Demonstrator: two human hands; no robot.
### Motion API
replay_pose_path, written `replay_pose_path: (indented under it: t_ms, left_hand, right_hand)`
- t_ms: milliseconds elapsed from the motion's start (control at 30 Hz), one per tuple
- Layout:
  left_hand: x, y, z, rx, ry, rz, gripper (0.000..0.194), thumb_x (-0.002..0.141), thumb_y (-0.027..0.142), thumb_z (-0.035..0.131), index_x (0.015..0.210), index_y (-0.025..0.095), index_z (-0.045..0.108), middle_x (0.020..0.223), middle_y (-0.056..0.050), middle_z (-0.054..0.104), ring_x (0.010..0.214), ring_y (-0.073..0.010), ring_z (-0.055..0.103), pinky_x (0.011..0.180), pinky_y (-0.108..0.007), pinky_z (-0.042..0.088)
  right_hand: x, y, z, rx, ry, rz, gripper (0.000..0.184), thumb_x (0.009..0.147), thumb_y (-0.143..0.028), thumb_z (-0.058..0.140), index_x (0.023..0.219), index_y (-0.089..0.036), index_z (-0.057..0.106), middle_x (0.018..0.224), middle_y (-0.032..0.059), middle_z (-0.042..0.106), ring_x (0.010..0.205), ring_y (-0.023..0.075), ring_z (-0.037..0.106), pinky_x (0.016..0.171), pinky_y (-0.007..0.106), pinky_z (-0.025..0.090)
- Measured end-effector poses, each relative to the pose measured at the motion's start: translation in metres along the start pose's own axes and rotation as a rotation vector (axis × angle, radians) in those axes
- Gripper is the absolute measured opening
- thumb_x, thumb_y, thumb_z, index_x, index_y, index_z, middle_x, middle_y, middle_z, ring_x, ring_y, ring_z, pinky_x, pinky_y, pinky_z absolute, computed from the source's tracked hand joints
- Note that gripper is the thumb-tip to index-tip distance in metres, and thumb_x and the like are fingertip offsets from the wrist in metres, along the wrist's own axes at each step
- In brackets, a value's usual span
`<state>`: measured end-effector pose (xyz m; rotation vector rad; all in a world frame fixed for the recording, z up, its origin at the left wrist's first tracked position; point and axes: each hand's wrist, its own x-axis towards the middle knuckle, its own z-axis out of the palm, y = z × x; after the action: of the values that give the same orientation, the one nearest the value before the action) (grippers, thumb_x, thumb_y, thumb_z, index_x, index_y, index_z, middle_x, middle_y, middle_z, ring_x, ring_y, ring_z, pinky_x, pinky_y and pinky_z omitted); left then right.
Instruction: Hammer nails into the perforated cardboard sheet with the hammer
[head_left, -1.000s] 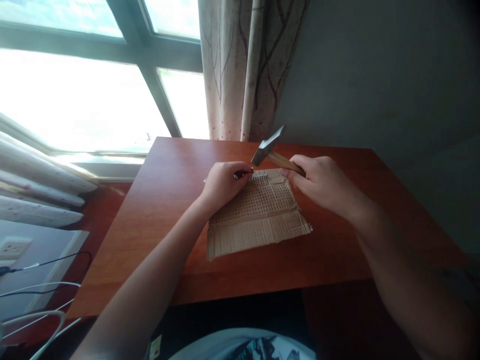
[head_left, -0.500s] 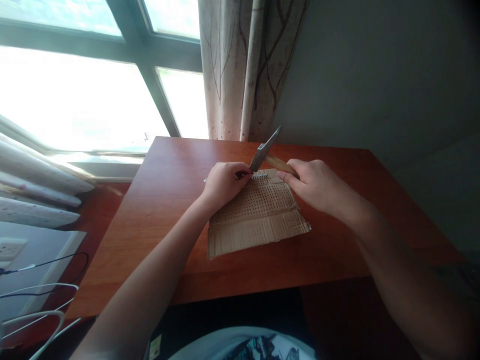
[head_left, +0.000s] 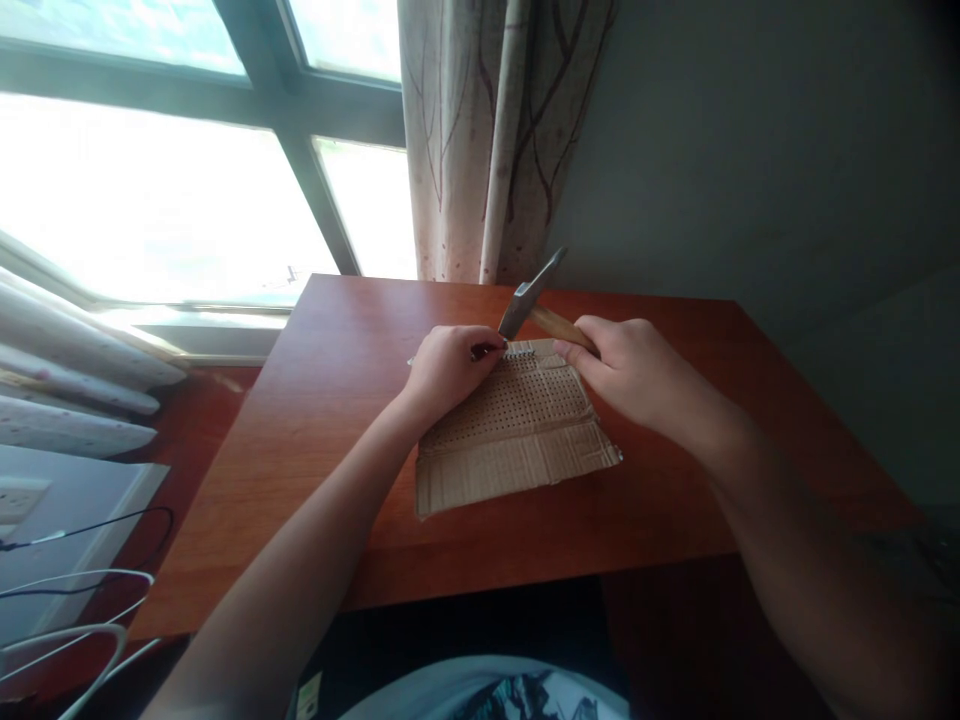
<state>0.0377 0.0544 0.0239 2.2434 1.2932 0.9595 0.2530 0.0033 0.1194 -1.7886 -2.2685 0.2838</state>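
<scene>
My right hand (head_left: 619, 365) is wrapped round the wooden handle of a hammer (head_left: 525, 300). The lower end of its metal head is close to the fingertips of my left hand (head_left: 454, 365); whether it touches anything there I cannot tell. My left thumb and forefinger are pinched at the far edge of a cardboard piece (head_left: 510, 465), and what they hold is too small to make out. Rows of small dark holes cover the cardboard's middle. Along its far edge, right of the left fingertips, stands a short row of small shiny metal pieces.
The cardboard lies on a reddish-brown wooden table (head_left: 675, 500). Behind the table hang a patterned curtain (head_left: 457, 150) and a bright window (head_left: 150, 200). Cables (head_left: 90, 575) and a wall socket (head_left: 22, 500) are at the lower left.
The hammer's head has shifted very slightly. Both hands and the cardboard stay practically where they were.
</scene>
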Motion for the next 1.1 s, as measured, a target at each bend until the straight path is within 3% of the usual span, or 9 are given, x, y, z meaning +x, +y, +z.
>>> replay_pose_path:
  t_ms: [267, 467, 667, 867, 1100]
  left_hand:
    - [0.000, 0.007, -0.008, 0.066, -0.043, 0.013, 0.017, 0.086, 0.023, 0.062, 0.093, 0.022, 0.078, 0.088, -0.004, 0.077, 0.073, -0.0182, 0.069, 0.066, -0.028, 0.050]
    - [-0.017, 0.017, -0.020, 0.198, -0.061, 0.073, 0.023, 0.087, 0.033, 0.067, 0.106, 0.025, 0.076, 0.113, -0.007, 0.073, 0.103, -0.0270, 0.067, 0.093, -0.042, 0.051]
    - [-0.029, 0.016, -0.017, 0.174, -0.072, 0.027, 0.025, 0.087, 0.039, 0.069, 0.108, 0.028, 0.076, 0.126, -0.005, 0.069, 0.112, -0.0284, 0.065, 0.099, -0.045, 0.049]
    - [-0.031, 0.006, -0.013, 0.162, -0.066, 0.071, 0.024, 0.093, 0.040, 0.062, 0.110, 0.032, 0.077, 0.128, -0.005, 0.069, 0.113, -0.0259, 0.065, 0.101, -0.046, 0.048]
    - [-0.036, 0.012, -0.014, 0.229, -0.084, 0.117, 0.025, 0.097, 0.035, 0.057, 0.111, 0.036, 0.077, 0.133, -0.004, 0.065, 0.124, -0.0277, 0.058, 0.108, -0.051, 0.040]
  right_hand:
    - [-0.002, 0.000, 0.006, -0.036, -0.059, 0.020, 0.033, 0.097, -0.042, 0.049, 0.072, -0.022, 0.046, 0.062, 0.0022, 0.057, 0.054, 0.0154, 0.050, 0.054, 0.031, 0.024]
    - [-0.001, 0.003, 0.006, -0.031, -0.060, 0.005, 0.033, 0.097, -0.044, 0.049, 0.072, -0.022, 0.045, 0.063, 0.0022, 0.057, 0.056, 0.0157, 0.050, 0.055, 0.031, 0.025]
    - [-0.003, 0.002, 0.003, -0.008, -0.029, -0.007, 0.035, 0.097, -0.043, 0.050, 0.070, -0.023, 0.041, 0.060, -0.0003, 0.051, 0.054, 0.0143, 0.044, 0.055, 0.032, 0.023]
    - [-0.003, -0.002, -0.004, 0.059, 0.037, -0.012, 0.038, 0.096, -0.042, 0.052, 0.067, -0.023, 0.037, 0.058, -0.0027, 0.044, 0.052, 0.0128, 0.037, 0.055, 0.031, 0.023]
    - [-0.002, -0.003, -0.004, 0.023, 0.014, -0.029, 0.037, 0.096, -0.042, 0.053, 0.068, -0.023, 0.038, 0.058, -0.0026, 0.045, 0.053, 0.0127, 0.037, 0.055, 0.031, 0.022]
